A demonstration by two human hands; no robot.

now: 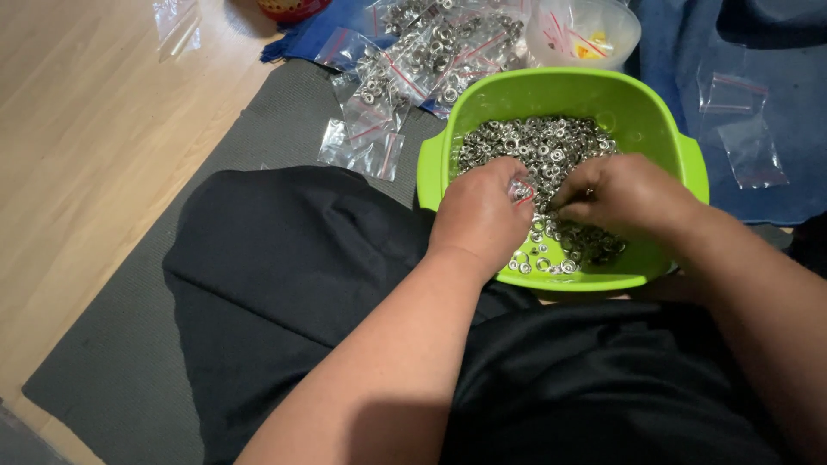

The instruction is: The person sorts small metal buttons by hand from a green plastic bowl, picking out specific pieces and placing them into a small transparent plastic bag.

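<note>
Taking the green bowl [663, 129] as my landmark, I saw bare wooden floor [77, 129] far to its left, then a grey mat [129, 344] running under it, and just up-left of its rim a heap of small clear bags [413, 60] already filled with metal rings. My left hand [478, 215] sat over the bowl's near-left wall, its fingers curled around a small clear bag with a red strip [521, 191], pinched at the mouth. Inside the bowl lay the loose silver eyelets [538, 146], spread across the bottom. My right hand [624, 194] hovered over the bowl's near-right part, fingers bunched narrowly; whether they held any eyelets I could not tell. Behind the bowl stood a pale plastic tub [620, 34], and to its right, empty bags [745, 142] on blue cloth [801, 172]. My worry: the bag's mouth looked slack, so eyelets could miss it and roll onto the mat.
</note>
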